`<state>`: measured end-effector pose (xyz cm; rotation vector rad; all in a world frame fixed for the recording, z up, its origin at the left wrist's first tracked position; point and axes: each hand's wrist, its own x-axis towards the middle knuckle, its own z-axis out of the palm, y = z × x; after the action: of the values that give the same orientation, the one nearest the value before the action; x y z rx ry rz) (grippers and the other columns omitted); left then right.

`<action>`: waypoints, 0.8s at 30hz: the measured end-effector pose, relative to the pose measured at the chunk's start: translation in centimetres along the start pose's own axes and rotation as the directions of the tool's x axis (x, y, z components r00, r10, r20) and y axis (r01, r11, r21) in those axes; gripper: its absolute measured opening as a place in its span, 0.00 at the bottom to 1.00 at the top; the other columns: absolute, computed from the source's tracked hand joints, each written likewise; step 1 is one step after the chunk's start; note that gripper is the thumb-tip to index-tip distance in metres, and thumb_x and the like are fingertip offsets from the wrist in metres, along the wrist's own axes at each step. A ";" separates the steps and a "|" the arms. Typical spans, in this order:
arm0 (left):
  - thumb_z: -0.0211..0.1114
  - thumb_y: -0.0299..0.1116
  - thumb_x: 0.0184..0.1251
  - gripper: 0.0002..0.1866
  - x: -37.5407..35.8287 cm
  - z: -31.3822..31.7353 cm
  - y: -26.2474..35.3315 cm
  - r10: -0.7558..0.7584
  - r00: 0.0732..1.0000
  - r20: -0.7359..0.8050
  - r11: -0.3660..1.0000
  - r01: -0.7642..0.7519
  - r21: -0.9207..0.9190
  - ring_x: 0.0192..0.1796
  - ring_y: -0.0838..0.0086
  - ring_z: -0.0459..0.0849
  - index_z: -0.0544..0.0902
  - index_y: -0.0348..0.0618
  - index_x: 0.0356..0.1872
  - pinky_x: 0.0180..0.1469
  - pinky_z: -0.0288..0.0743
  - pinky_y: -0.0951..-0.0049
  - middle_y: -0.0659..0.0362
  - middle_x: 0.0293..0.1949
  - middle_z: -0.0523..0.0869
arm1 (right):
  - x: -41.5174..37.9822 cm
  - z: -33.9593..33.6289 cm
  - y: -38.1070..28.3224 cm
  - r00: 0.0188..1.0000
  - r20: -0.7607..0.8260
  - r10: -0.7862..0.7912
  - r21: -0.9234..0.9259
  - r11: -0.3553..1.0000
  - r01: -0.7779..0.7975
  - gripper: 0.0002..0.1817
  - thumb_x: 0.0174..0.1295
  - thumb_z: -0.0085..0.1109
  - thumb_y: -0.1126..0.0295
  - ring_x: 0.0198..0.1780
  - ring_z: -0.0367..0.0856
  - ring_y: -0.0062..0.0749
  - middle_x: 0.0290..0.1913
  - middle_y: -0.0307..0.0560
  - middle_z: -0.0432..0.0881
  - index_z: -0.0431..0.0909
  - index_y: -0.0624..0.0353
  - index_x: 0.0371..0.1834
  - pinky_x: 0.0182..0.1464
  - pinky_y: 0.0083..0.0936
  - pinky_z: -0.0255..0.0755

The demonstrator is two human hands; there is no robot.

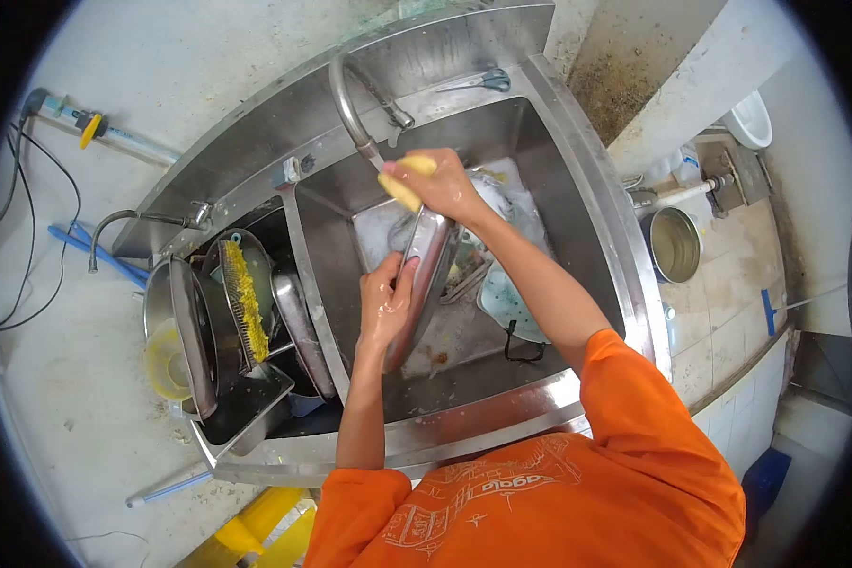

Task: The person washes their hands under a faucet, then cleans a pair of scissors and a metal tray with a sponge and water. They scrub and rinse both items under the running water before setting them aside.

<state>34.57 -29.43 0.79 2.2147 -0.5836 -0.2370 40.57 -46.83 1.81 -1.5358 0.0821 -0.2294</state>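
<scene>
A metal pan (420,284) is held on its side over the right sink basin (577,256). My left hand (388,295) is closed on its near long side, thumb over the edge. Wrapped round a yellow sponge (409,182), my right hand (442,189) is at the pan's upper end, just below the curved faucet (346,104). Suds and wet dishes lie in the basin beneath, with a pale green container (509,303) to the right of the pan. Water and foam wet both hands.
The left basin holds several pans and a tray (300,327), with a yellow bristled item (244,301). A second faucet (142,216) stands behind it. Scissors (490,81) lie on the back ledge. A metal pot (673,244) is on the right, beyond the sink edge.
</scene>
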 end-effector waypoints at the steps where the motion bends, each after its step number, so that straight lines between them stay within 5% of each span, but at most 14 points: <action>1: 0.58 0.33 0.66 0.11 0.0 0.1 -0.2 -0.031 0.998 -0.051 0.999 0.029 -0.038 0.17 0.72 0.69 0.74 0.32 0.31 0.22 0.62 0.68 0.48 0.17 0.73 | 0.0 0.3 0.3 0.997 -0.073 -0.013 -0.046 0.999 0.009 0.19 0.63 0.59 0.57 0.26 0.73 0.18 0.23 0.41 0.78 0.79 0.67 0.31 0.28 0.19 0.67; 2: 0.57 0.33 0.67 0.13 0.1 0.2 -0.4 -0.065 0.992 -0.105 0.995 0.057 -0.077 0.16 0.71 0.66 0.73 0.32 0.28 0.22 0.60 0.66 0.47 0.15 0.70 | 0.1 0.4 0.6 0.998 -0.068 -0.009 -0.047 0.999 0.006 0.19 0.63 0.59 0.57 0.26 0.73 0.18 0.23 0.41 0.78 0.79 0.67 0.31 0.28 0.19 0.67; 4: 0.57 0.33 0.67 0.14 0.4 0.6 -1.3 -0.071 0.985 -0.154 0.995 0.060 -0.075 0.16 0.70 0.65 0.71 0.32 0.26 0.22 0.60 0.67 0.47 0.15 0.69 | 0.1 1.1 1.8 0.830 -0.555 -0.055 0.089 0.988 0.125 0.16 0.67 0.52 0.61 0.26 0.71 0.21 0.23 0.44 0.77 0.76 0.66 0.35 0.30 0.21 0.67; 7: 0.56 0.34 0.68 0.16 1.0 1.3 -3.5 -0.116 0.967 -0.227 0.993 0.104 -0.065 0.16 0.66 0.65 0.69 0.32 0.24 0.23 0.61 0.66 0.47 0.15 0.70 | -3.7 0.3 3.3 0.868 -0.443 -0.225 -0.332 0.940 0.075 0.10 0.66 0.48 0.67 0.39 0.73 0.45 0.40 0.58 0.76 0.75 0.61 0.43 0.44 0.35 0.67; 9: 0.51 0.34 0.71 0.16 1.5 1.9 -4.4 -0.104 0.957 -0.269 0.995 0.101 -0.025 0.21 0.49 0.73 0.71 0.32 0.25 0.27 0.65 0.57 0.42 0.18 0.75 | -7.6 2.2 4.4 0.829 -0.172 -0.532 -0.590 0.729 0.346 0.11 0.61 0.51 0.69 0.45 0.71 0.49 0.45 0.56 0.74 0.76 0.58 0.45 0.47 0.41 0.66; 11: 0.49 0.34 0.71 0.15 1.8 2.6 -4.5 -0.079 0.954 -0.290 0.996 0.066 -0.056 0.25 0.45 0.75 0.72 0.32 0.26 0.30 0.66 0.54 0.40 0.20 0.76 | -10.7 4.1 5.1 0.874 0.039 -0.484 -0.720 0.593 0.361 0.15 0.57 0.53 0.70 0.44 0.71 0.47 0.43 0.52 0.74 0.76 0.57 0.48 0.44 0.40 0.65; 13: 0.45 0.33 0.72 0.16 1.1 2.7 -4.5 -0.103 0.956 -0.274 0.995 0.096 -0.038 0.32 0.41 0.78 0.72 0.32 0.28 0.33 0.67 0.49 0.37 0.23 0.77 | -9.2 4.1 5.7 0.873 0.033 -0.487 -0.778 0.536 0.328 0.15 0.55 0.53 0.71 0.43 0.71 0.45 0.41 0.51 0.73 0.77 0.56 0.47 0.43 0.38 0.65; 18: 0.45 0.34 0.73 0.16 0.5 2.7 -3.8 -0.064 0.970 -0.233 0.994 0.082 0.070 0.30 0.40 0.77 0.72 0.32 0.28 0.30 0.66 0.49 0.36 0.23 0.76 | -4.0 3.8 4.6 0.909 0.071 -0.411 -0.895 0.376 0.239 0.13 0.49 0.54 0.72 0.39 0.70 0.40 0.34 0.46 0.70 0.78 0.59 0.39 0.37 0.33 0.64; 24: 0.47 0.32 0.72 0.15 0.6 3.3 -3.9 -0.079 0.966 -0.245 0.997 0.074 -0.027 0.30 0.39 0.75 0.72 0.31 0.27 0.30 0.65 0.51 0.37 0.22 0.75 | -7.3 4.3 4.0 0.872 0.157 -0.463 -0.864 0.363 0.349 0.05 0.47 0.56 0.70 0.41 0.70 0.37 0.34 0.45 0.72 0.78 0.59 0.24 0.39 0.31 0.63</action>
<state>35.26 -29.76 -4.25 2.2089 -0.3590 -0.0049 34.71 -41.14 -2.69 -2.6046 -0.1320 -0.7828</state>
